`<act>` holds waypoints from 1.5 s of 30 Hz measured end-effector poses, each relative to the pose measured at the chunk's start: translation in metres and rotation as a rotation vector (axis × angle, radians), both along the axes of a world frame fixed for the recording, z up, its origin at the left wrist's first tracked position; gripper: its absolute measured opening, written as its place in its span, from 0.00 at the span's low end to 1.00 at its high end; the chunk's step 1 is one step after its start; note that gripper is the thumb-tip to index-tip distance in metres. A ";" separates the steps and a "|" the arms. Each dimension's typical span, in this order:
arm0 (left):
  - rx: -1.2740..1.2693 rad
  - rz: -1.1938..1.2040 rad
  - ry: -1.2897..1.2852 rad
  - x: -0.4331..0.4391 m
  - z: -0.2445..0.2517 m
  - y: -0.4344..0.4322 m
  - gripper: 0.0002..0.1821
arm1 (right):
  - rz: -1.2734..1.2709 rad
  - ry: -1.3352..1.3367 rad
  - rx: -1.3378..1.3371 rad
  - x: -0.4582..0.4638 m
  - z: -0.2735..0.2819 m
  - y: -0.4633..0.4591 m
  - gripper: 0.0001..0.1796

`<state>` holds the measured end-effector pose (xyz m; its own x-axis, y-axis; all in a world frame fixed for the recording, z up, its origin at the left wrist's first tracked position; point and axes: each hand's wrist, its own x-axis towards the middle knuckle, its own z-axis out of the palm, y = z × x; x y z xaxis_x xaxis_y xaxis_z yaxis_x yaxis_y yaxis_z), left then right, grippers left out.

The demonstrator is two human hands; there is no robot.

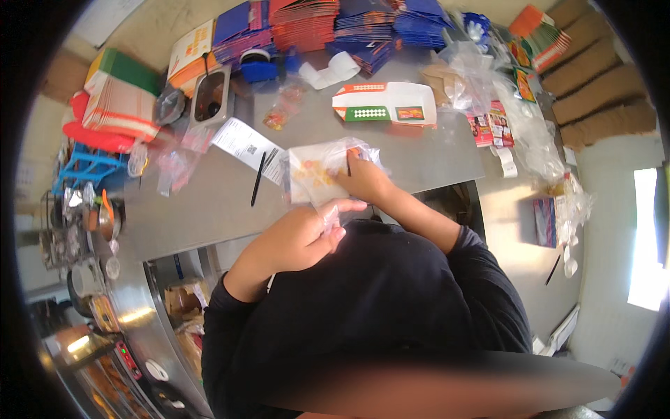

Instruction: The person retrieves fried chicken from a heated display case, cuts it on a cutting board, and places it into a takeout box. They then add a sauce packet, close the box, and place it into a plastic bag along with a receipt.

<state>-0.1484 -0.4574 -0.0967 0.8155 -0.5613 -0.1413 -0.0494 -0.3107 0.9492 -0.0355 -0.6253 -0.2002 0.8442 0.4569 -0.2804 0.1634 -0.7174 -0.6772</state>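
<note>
A clear plastic bag point(372, 153) wraps a pale printed packet or box point(309, 183) at the front of the steel counter point(199, 214). My right hand point(365, 179) grips its right side, with the fingertips partly hidden. My left hand point(309, 235), nearer my body, pinches a loose edge of the plastic between thumb and fingers, the index finger pointing right. Just left of the bag lie a black pen point(258, 179) and a printed paper slip point(246, 148). Farther back sits an opened cardboard food box point(361, 99) with a small sauce sachet point(410, 113) inside.
Stacks of folded cartons point(303, 26) line the back. A steel container point(212, 99) with dark contents stands back left, near small plastic bags point(175, 162). Plastic bags point(466, 73) and red sachets point(491, 130) lie to the right. The counter's front edge point(209, 245) runs before me.
</note>
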 end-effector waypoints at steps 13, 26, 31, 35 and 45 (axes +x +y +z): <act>0.943 -0.071 -0.672 0.076 -0.115 -0.048 0.16 | 0.112 -0.310 0.170 0.051 -0.045 -0.038 0.15; 1.131 0.042 -0.444 0.095 -0.122 -0.059 0.12 | 0.188 0.333 0.373 -0.036 0.039 -0.098 0.08; 0.997 -0.041 -0.435 0.099 -0.104 -0.060 0.11 | 0.034 0.134 0.533 -0.029 0.101 -0.111 0.05; 0.123 0.118 -0.194 0.103 -0.041 -0.029 0.14 | -0.044 -0.274 0.579 -0.008 0.109 -0.097 0.06; -0.343 0.077 -0.275 0.088 0.041 0.008 0.24 | -0.221 -0.703 -0.049 -0.005 0.169 -0.113 0.08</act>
